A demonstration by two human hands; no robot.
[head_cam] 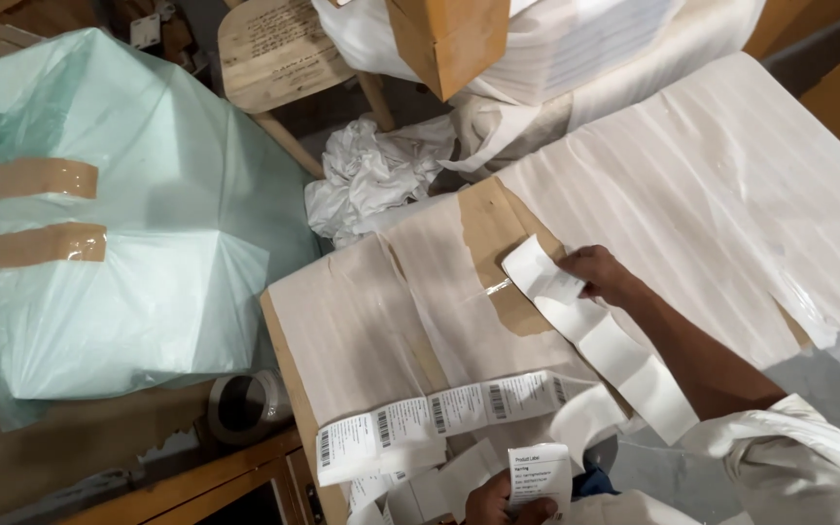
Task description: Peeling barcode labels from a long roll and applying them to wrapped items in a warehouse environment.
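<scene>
Head view: right hand (600, 274) pinching blank label strip (603, 342) over paper-wrapped carton (712, 194), left hand (498, 501) clamped on printed label (540, 473) near bottom edge; best peeled slowly, strip kept taut.

A pale green plastic-wrapped bundle (99, 224) fills the left, crossed by two strips of brown tape (29, 209); a tape roll (245, 403) stands just below its lower right corner; crumpled white cloth (371, 175) lies near the top — beside a wooden stool (279, 53); a brown cardboard box (449, 39) sits at the upper edge.
</scene>
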